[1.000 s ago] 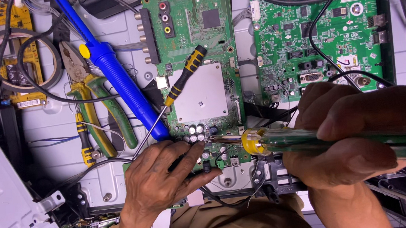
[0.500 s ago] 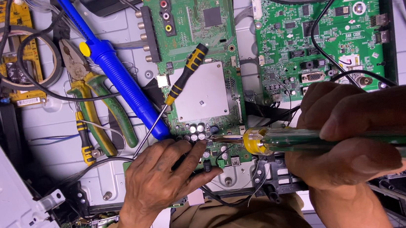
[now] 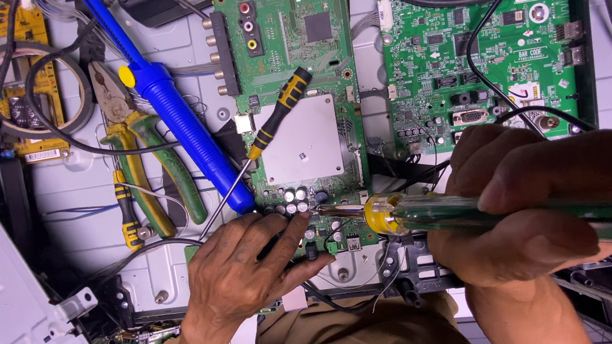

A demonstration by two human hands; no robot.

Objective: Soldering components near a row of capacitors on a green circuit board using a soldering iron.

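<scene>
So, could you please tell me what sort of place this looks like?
Most likely an electronics repair bench: bare green circuit boards lie on an opened grey chassis, with pliers, a blue desoldering pump and screwdrivers around.

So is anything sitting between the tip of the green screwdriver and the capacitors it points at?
Nothing visible. The green screwdriver in the right hand has its tip right at the cluster of capacitors on the circuit board. The left hand rests just below, its fingertips beside the tip, not across it.
</scene>
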